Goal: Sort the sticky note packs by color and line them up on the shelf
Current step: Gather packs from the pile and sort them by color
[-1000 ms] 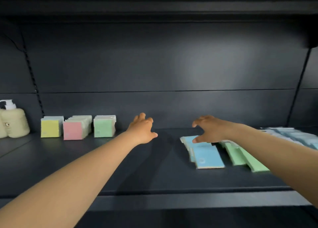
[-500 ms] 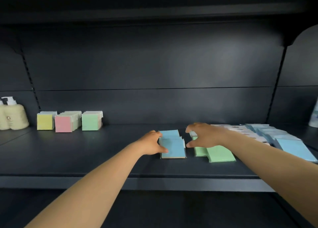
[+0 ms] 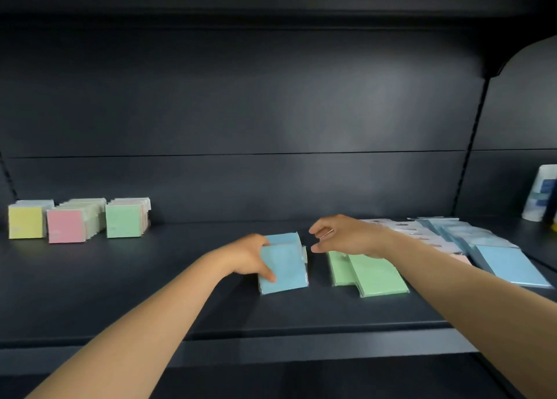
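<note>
Packs of pale blue, film-wrapped, tilted in left hand fingers' grip; right hand fingers loosely spread, empty.

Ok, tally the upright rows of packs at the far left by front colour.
Yellow row: 1
Pink row: 1
Green row: 1
Total: 3
Left out: the blue stack that the left hand grips.

The scene is dim, with a soft pale glow on the back panel. Edges bow from wide-angle distortion. Detail is slightly soft throughout.
</note>
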### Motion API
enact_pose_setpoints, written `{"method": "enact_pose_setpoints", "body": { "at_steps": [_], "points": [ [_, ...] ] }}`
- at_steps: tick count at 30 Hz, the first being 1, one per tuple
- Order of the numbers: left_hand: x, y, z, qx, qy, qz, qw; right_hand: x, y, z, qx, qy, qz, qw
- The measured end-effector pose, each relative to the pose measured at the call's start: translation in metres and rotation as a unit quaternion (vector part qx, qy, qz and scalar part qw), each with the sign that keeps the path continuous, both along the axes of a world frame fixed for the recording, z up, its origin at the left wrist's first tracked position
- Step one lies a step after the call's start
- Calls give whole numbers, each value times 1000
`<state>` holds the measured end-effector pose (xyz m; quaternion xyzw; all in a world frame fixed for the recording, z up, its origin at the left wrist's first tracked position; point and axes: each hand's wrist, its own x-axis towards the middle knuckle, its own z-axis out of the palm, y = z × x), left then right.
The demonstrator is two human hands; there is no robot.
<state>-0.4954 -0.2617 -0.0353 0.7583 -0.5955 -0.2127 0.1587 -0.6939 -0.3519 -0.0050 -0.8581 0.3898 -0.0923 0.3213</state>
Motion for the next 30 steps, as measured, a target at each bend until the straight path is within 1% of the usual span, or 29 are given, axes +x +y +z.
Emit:
{"method": "enact_pose_setpoints", "body": {
  "at_steps": [1,2,4,5,8,10,12,15,16,18,21,23,25,27,28,29,30],
  "points": [
    [10,5,-2,-33,76,4,997,3,-2,-3,4,-6,0,1000],
    [20,11,-5,-62,161,9,985,6,-3,-7,4,-6,1,1000],
    [43,23,-14,-108,312,39,943,16,-5,-15,-9,16,7,1000],
    [54,26,-21,-131,362,56,921,22,-7,-20,-23,39,12,999],
    [74,28,-40,-200,474,121,849,38,-8,-30,-78,103,27,991],
    [84,26,-48,-235,525,176,799,46,-7,-33,-97,122,24,987],
    [90,23,-51,-251,536,209,778,51,-8,-35,-73,109,2,991],
    [90,22,-51,-254,532,214,779,55,-9,-35,-12,57,-39,998],
    [88,22,-51,-254,529,212,781,55,-9,-34,15,25,-54,998],
    [88,22,-52,-255,524,205,786,55,-10,-36,85,-83,-72,990],
    [87,22,-52,-247,513,183,801,63,-6,-41,161,-273,-78,945],
    [85,22,-51,-233,504,166,815,78,3,-49,180,-344,-83,918],
    [82,23,-50,-223,505,150,820,99,11,-61,194,-383,-108,897],
    [82,23,-49,-219,521,130,815,118,15,-72,194,-408,-150,879],
    [82,24,-49,-216,529,117,812,126,17,-76,190,-415,-169,874],
    [83,24,-49,-212,526,101,818,132,19,-78,179,-418,-178,873],
    [83,24,-50,-208,509,85,831,137,21,-80,159,-418,-176,877]
  ]
}}
